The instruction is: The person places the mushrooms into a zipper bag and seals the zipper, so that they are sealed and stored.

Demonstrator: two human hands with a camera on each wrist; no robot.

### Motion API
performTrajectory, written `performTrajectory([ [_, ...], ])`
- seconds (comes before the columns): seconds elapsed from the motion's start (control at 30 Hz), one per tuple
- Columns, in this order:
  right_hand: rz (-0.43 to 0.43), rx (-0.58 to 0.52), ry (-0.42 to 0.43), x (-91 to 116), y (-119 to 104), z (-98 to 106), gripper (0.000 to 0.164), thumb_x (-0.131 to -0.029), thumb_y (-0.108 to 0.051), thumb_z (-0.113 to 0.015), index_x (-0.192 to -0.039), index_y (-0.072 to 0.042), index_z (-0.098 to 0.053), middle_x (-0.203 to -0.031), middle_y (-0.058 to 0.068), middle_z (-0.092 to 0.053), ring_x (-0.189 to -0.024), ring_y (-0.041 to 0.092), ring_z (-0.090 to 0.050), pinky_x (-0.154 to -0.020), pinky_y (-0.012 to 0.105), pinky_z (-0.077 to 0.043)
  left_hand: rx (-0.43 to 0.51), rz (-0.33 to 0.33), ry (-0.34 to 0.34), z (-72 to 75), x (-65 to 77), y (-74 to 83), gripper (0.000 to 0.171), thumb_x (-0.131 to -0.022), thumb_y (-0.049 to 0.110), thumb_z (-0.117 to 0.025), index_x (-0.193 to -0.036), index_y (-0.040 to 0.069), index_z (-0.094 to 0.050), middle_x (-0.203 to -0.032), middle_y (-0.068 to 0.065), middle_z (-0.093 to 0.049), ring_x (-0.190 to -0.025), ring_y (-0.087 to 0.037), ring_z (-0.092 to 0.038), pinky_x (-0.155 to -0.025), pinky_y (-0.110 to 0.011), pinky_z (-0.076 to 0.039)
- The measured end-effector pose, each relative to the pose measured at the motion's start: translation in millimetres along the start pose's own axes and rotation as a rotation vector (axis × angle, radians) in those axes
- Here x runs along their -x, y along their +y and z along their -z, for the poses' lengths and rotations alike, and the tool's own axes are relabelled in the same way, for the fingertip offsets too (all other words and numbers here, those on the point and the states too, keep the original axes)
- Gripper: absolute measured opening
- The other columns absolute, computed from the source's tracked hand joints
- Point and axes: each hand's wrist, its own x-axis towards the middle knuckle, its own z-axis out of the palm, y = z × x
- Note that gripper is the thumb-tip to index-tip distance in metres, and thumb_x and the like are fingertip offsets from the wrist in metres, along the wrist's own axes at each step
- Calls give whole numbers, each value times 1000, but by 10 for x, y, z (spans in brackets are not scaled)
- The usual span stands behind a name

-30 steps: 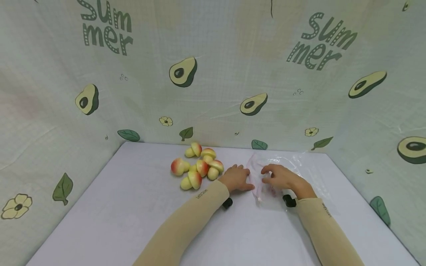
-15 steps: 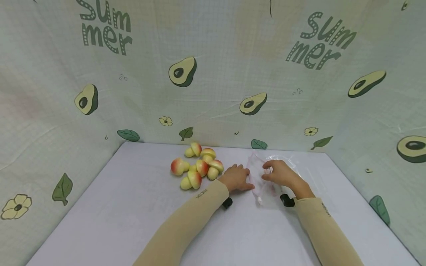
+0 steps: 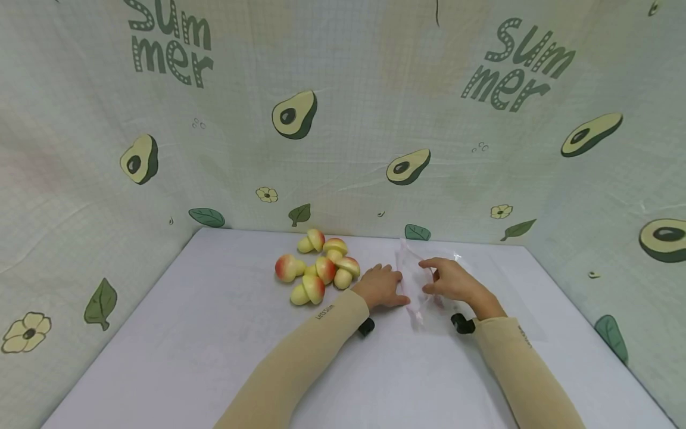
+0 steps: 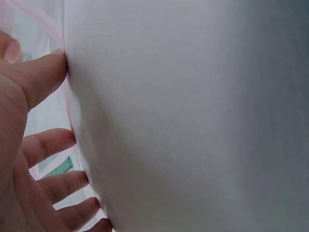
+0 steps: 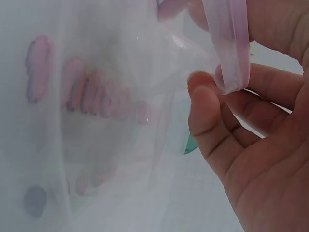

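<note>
A clear plastic bag [image 3: 490, 286] with a pink-edged mouth lies flat on the table to the right. My right hand [image 3: 452, 281] is over its mouth, thumb and fingers curled at the pink edge [image 5: 234, 46] and holding one layer of it raised. Pink printing [image 5: 104, 92] shows on the bag in the right wrist view. Palm down, my left hand [image 3: 382, 287] rests on the table with fingers spread, fingertips and thumb at the bag's left edge. Close to its left sits a cluster of several yellow, red-tipped mushroom-shaped pieces [image 3: 323, 271], which neither hand holds.
The white table [image 3: 177, 351] is bounded at the back and sides by a hanging cloth [image 3: 343, 119] printed with avocados and leaves. Black wrist cameras sit under both wrists, the right one [image 3: 462, 323] just over the bag.
My right hand has shifted slightly left and its fingers have drawn in at the bag's mouth. The pink edge there now stands raised. My left hand has stayed in place.
</note>
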Motion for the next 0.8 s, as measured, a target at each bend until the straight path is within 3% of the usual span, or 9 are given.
performTrajectory([
  [0.2, -14, 6, -3, 36, 5, 62, 69, -76, -17, -79, -136, -1, -49, -82, 8, -56, -72, 20, -51, -58, 32, -45, -1, 2, -3, 2, -4, 0, 65, -83, 65, -57, -133, 23, -55, -126, -1, -54, -118, -23, -48, -99, -38, -40],
  [0.43, -32, 100, 35, 98, 11, 203, 65, -78, -13, -76, -136, -1, -49, -122, 19, -55, -80, 23, -52, -64, 32, -48, 8, 12, -4, 18, -7, 0, 64, -83, 65, -58, -131, 24, -55, -123, 0, -54, -114, -21, -48, -97, -37, -40],
  [0.53, -24, 131, 28, 124, 2, 249, 66, -78, -12, -75, -136, 0, -48, -129, 22, -51, -83, 24, -54, -70, 37, -49, 19, 24, -4, 14, -19, 0, 63, -82, 64, -60, -130, 24, -56, -121, 1, -54, -112, -20, -47, -97, -36, -40],
  [0.8, -4, 117, 38, 97, 70, 223, 63, -78, -12, -75, -134, 2, -49, -113, 21, -56, -84, 25, -54, -69, 37, -48, 9, 28, -14, 8, -15, 6, 64, -82, 65, -59, -132, 24, -55, -125, 0, -53, -117, -21, -47, -98, -37, -40],
])
